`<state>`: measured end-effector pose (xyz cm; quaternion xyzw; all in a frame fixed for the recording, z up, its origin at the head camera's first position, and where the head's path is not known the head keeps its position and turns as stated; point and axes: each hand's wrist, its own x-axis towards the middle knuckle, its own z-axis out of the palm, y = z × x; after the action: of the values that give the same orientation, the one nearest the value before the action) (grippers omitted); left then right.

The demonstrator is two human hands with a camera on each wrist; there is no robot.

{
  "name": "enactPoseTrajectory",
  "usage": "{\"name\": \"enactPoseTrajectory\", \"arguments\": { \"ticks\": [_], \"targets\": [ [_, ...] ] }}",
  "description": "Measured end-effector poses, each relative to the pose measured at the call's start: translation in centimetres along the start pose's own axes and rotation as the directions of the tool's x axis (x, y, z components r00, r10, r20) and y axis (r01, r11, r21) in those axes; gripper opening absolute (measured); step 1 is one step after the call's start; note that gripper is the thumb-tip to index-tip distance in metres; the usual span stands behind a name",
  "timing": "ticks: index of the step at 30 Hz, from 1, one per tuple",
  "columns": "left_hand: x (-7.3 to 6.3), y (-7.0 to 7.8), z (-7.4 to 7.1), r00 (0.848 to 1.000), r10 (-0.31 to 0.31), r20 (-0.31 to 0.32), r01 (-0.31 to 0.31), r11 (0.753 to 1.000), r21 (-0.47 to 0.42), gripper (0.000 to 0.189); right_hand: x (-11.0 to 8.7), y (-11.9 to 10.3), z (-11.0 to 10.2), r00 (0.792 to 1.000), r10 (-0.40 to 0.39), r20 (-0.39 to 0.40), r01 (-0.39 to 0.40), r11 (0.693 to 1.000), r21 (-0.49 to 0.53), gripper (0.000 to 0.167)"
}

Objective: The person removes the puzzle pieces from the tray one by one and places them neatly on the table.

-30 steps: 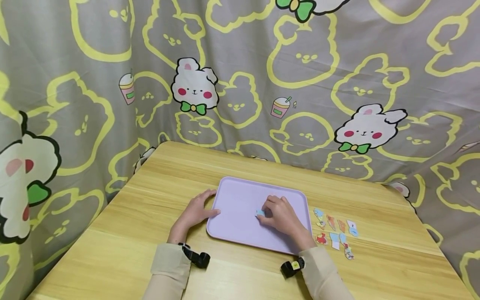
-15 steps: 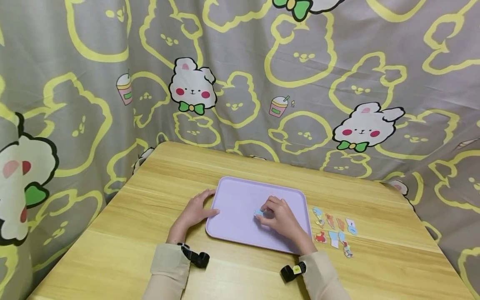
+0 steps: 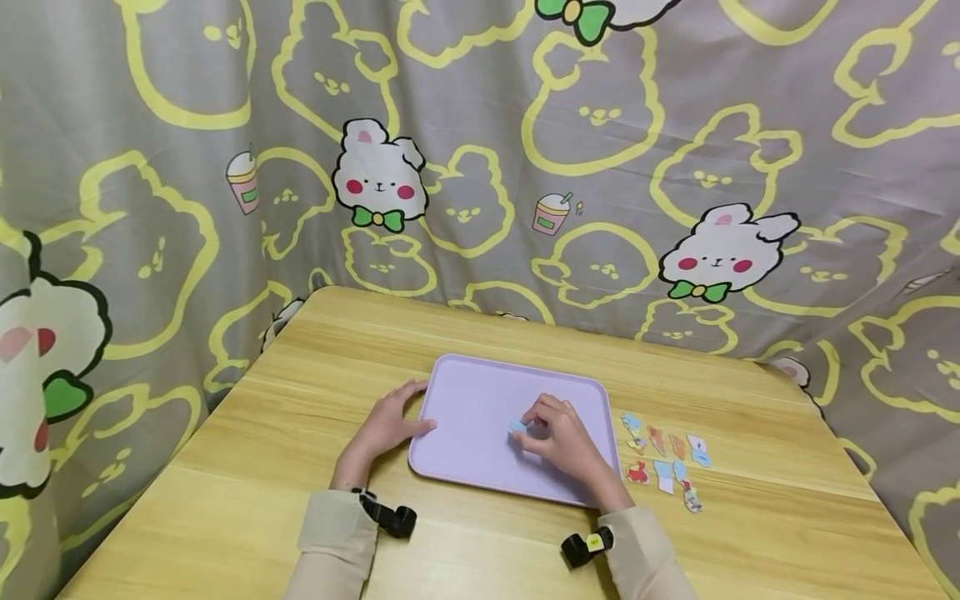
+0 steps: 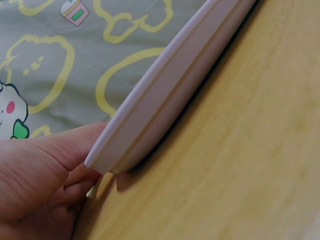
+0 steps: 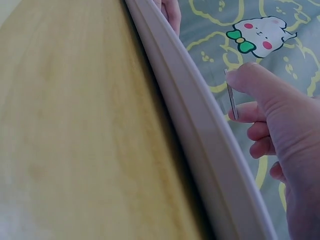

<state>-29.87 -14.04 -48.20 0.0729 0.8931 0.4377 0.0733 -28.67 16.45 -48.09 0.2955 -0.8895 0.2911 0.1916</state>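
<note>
A lilac tray (image 3: 468,396) lies on the wooden table in front of me. At its left edge, my left hand (image 3: 386,427) grips the rim, thumb over the edge and fingers along the outside. The left wrist view has that thumb (image 4: 75,145) reaching over the tray's rim, with other fingers curled below. Over the tray's middle, my right hand (image 3: 564,433) pinches a small flat light-blue piece (image 3: 517,427) between thumb and index finger. Seen edge-on in the right wrist view, the piece (image 5: 231,97) is thin and held above the level of the rim.
Right of the tray, several small cut-out picture pieces lie in two loose rows, among them a red one (image 3: 637,472), an orange one (image 3: 656,440) and a blue-and-white one (image 3: 664,477). A patterned grey curtain (image 3: 480,108) hangs behind the wooden table (image 3: 247,483).
The head view has shifted slightly. Both hands keep nearly the same place, the left on the tray's rim and the right still pinching the light-blue piece.
</note>
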Motion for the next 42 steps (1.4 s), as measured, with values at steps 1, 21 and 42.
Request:
{"name": "enactPoseTrajectory", "arguments": {
  "ticks": [1,21,42],
  "targets": [
    [0.0,0.0,0.0,1.000,0.000,-0.001,0.000,1.000,0.000,0.071,-0.1,0.1,0.0,1.000,0.001,-0.002,-0.001,1.000,0.000,0.016],
    [-0.1,0.2,-0.1,1.000,0.006,-0.007,-0.006,1.000,0.007,0.070,-1.4,0.7,-1.2,0.999,0.019,-0.046,-0.020,1.000,-0.012,0.017],
    [-0.1,0.0,0.0,1.000,0.013,0.006,-0.013,1.000,0.010,0.071,-4.0,2.1,-3.3,0.990,0.075,-0.117,-0.075,0.997,0.009,0.018]
  ]
}}
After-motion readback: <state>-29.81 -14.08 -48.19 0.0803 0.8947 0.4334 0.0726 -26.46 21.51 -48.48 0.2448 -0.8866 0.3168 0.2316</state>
